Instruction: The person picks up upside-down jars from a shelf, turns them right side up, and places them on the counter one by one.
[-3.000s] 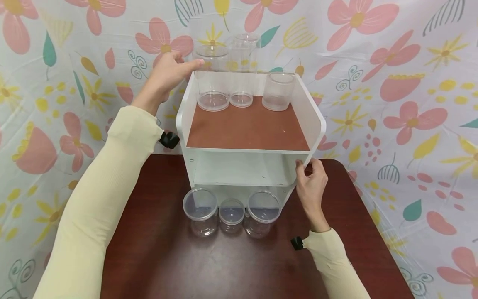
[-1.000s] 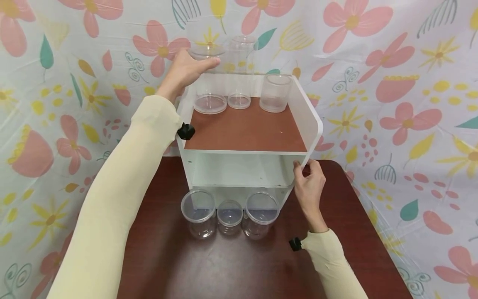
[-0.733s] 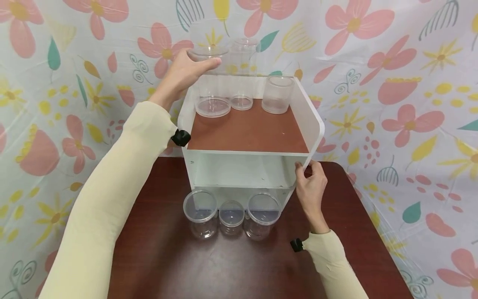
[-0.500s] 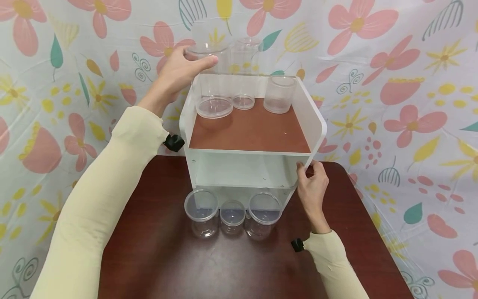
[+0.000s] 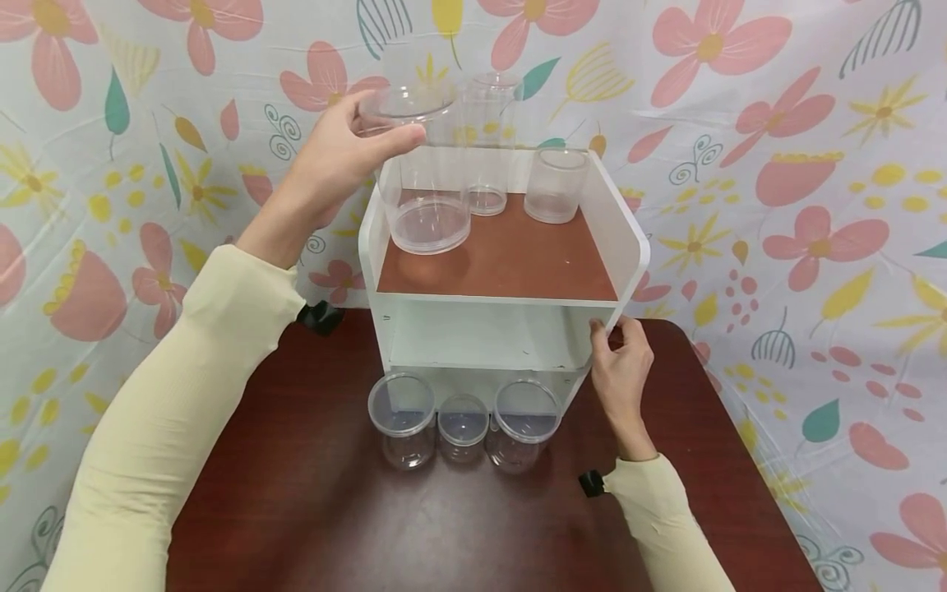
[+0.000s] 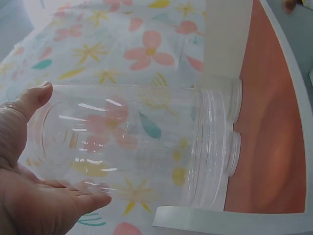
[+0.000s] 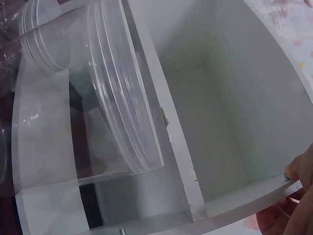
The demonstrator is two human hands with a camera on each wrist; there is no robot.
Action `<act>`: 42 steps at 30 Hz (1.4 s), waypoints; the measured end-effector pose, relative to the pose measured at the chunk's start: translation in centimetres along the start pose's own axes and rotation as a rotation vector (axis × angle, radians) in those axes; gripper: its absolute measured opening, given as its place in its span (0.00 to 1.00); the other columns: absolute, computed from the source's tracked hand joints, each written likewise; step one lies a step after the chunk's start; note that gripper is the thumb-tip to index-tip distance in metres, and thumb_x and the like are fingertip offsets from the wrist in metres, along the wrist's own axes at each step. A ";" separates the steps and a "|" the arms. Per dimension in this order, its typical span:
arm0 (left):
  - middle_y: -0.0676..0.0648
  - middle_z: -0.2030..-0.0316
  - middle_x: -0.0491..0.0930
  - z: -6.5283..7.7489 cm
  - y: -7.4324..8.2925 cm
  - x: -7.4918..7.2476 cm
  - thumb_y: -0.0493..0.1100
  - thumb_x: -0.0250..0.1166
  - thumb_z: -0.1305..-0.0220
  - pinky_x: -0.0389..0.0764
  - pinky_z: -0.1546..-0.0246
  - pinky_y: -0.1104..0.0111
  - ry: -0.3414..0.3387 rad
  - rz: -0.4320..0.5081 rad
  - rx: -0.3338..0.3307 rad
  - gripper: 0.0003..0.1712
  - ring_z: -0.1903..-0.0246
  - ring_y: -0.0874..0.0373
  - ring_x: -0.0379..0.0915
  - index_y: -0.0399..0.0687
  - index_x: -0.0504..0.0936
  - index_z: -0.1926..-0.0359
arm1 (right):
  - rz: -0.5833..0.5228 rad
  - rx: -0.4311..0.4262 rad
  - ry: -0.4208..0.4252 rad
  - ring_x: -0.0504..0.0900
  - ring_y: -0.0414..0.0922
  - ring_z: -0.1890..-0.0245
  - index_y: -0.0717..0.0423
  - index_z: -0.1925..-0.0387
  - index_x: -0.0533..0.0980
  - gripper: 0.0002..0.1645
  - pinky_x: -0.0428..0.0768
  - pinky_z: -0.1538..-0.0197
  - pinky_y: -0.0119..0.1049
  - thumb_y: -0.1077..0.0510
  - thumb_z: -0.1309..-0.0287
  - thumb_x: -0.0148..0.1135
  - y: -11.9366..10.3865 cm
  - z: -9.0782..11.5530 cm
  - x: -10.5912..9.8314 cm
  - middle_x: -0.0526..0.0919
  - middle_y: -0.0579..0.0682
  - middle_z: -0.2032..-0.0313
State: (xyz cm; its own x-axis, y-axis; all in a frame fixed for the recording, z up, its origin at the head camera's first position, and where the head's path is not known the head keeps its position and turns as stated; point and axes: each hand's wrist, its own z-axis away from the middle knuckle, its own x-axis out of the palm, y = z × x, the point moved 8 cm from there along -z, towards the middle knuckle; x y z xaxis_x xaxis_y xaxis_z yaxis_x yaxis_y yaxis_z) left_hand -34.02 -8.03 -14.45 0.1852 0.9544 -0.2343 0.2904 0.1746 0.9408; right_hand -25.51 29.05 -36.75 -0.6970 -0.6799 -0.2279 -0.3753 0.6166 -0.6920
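My left hand (image 5: 325,160) grips the closed end of a large clear plastic jar (image 6: 122,142), thumb on one side and fingers on the other. The jar is upside down, its lid (image 6: 212,147) facing the brown top board (image 5: 510,255) of a white shelf unit (image 5: 625,234). In the left wrist view the lid looks raised off the board. Behind it, on the board, stand a tall narrow clear jar (image 5: 488,140) and a short frosted-looking jar (image 5: 556,187). My right hand (image 5: 623,374) pinches the front edge of the unit's right side panel, below the top board.
Three lidded clear jars, a left one (image 5: 402,411), a small middle one (image 5: 463,427) and a right one (image 5: 525,419), stand on the dark wooden table (image 5: 414,534) before the unit. Screw tips (image 7: 122,231) poke from the panel edge. A flowered cloth (image 5: 740,164) hangs behind.
My left hand has gone from beside the large jar to gripping its upper end. The jar has come up and forward, toward me. My right hand stays on the panel edge.
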 end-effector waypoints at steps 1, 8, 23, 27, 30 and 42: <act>0.47 0.35 0.75 0.3 0.1 0.0 0.51 0.72 0.35 0.65 0.30 0.64 -0.004 0.008 0.011 0.43 0.33 0.57 0.69 0.51 0.63 0.24 | -0.001 0.003 -0.001 0.79 0.47 0.64 0.73 0.60 0.81 0.09 0.71 0.62 0.25 0.67 0.36 0.67 0.0 0.0 0.0 0.82 0.65 0.64; 0.49 0.29 0.67 2.5 0.4 0.0 0.51 0.71 0.34 0.65 0.31 0.62 -0.020 -0.007 0.033 0.44 0.34 0.55 0.67 0.51 0.62 0.22 | -0.007 0.013 0.000 0.79 0.44 0.63 0.73 0.61 0.81 0.09 0.71 0.62 0.25 0.67 0.37 0.68 0.1 0.0 0.1 0.82 0.65 0.63; 0.48 0.28 0.65 6.6 -0.2 0.1 0.47 0.70 0.33 0.65 0.31 0.59 -0.031 -0.016 0.045 0.47 0.33 0.55 0.66 0.50 0.58 0.20 | -0.013 0.009 -0.027 0.79 0.43 0.63 0.72 0.60 0.81 0.08 0.72 0.62 0.24 0.67 0.35 0.67 0.1 -0.2 0.2 0.83 0.63 0.63; 0.46 0.30 0.68 7.6 -0.5 0.4 0.42 0.69 0.33 0.68 0.33 0.59 -0.052 0.036 0.064 0.44 0.35 0.51 0.70 0.48 0.59 0.21 | 0.004 0.008 -0.032 0.79 0.44 0.63 0.72 0.61 0.81 0.09 0.72 0.62 0.22 0.66 0.36 0.68 0.2 -0.3 0.2 0.83 0.62 0.63; 0.44 0.32 0.70 8.3 -1.0 0.8 0.39 0.68 0.33 0.73 0.38 0.65 -0.071 0.084 0.057 0.44 0.38 0.51 0.74 0.47 0.58 0.21 | 0.019 0.005 -0.026 0.79 0.44 0.63 0.72 0.61 0.82 0.09 0.72 0.61 0.21 0.65 0.36 0.68 0.2 -0.5 0.0 0.84 0.62 0.63; 0.42 0.34 0.71 10.7 -2.5 2.1 0.32 0.64 0.32 0.79 0.47 0.69 -0.117 0.169 0.027 0.45 0.43 0.54 0.75 0.43 0.52 0.20 | 0.016 0.013 -0.051 0.80 0.47 0.61 0.72 0.59 0.82 0.10 0.71 0.60 0.23 0.65 0.36 0.68 0.5 -0.6 0.0 0.84 0.63 0.61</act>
State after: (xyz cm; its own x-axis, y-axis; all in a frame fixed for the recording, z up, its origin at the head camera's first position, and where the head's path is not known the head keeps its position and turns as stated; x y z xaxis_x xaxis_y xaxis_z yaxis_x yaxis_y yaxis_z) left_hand -24.27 -9.08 -19.93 0.3407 0.9347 -0.1017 0.2711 0.0059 0.9625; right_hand -26.08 29.58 -36.62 -0.6707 -0.6896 -0.2732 -0.3561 0.6224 -0.6970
